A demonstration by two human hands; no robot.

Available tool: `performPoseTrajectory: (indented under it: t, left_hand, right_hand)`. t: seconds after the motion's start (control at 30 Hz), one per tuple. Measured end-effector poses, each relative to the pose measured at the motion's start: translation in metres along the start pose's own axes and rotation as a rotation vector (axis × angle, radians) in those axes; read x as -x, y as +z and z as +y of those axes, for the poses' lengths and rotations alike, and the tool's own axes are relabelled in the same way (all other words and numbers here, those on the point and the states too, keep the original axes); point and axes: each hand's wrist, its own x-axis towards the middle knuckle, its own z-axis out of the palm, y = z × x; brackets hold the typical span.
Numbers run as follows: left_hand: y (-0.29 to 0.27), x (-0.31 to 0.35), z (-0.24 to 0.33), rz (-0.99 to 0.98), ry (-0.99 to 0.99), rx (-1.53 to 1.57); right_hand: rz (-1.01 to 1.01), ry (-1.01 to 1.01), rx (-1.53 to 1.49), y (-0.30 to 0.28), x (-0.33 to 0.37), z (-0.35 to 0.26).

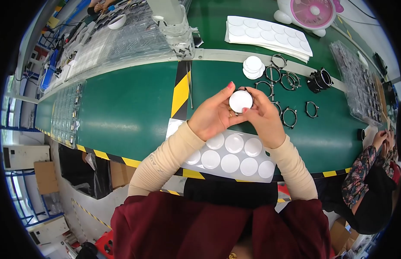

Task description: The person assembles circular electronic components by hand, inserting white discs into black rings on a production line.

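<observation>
Both hands are raised over the green table, holding a round piece [240, 102] between them. The piece has a white disc face and a thin dark rim. My left hand [209, 116] cups its left side and underside, thumb pointing up. From the right, my right hand [267, 123] grips the rim, its thumb pressed on the lower edge of the white face. Beneath my wrists lies a sheet of round white stickers [230, 151], partly hidden by my forearms. Several thin black rings [289, 117] lie just right of my right hand. Beyond my hands is a small pile of white discs [253, 64].
A stack of white sticker sheets [269, 36] lies at the back. Further right are stacked black rings [320, 80] and clear plastic trays [355, 82]. A pink fan [312, 13], a wrapped post [179, 34] and thin rods [190, 84] also stand or lie around. Another person's hands [380, 140] are at far right.
</observation>
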Motion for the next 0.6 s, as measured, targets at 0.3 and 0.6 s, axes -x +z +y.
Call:
performPoseTrajectory:
  t: [0.3, 0.6]
  left_hand:
    - [0.007, 0.001, -0.005, 0.041, 0.024, 0.039]
    - [0.002, 0.001, 0.0, -0.041, 0.104, 0.107]
  right_hand:
    - [0.044, -0.02, 0.22, -0.003, 0.0, -0.005]
    - [0.135, -0.354, 0.483, 0.006, 0.002, -0.002]
